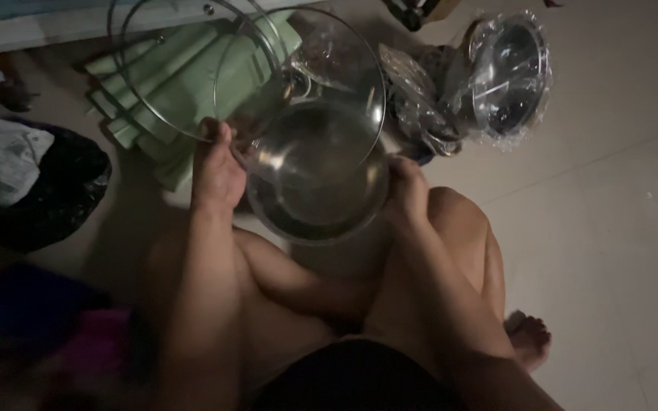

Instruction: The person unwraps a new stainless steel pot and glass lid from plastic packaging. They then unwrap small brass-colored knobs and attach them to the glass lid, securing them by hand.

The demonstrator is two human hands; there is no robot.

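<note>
A: Two hands on one steel pot (317, 179), over the knees?
B: Yes. Left hand (217, 171) pinches the glass lid (298, 72) tilted up; right hand (407, 190) grips the rim, steadying.

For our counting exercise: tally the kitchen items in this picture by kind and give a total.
Metal pots: 2, one in the hands, one plastic-wrapped
Glass lids: 2, and
Green boards in a stack: number unclear, counted as 1
Total: 5
</note>
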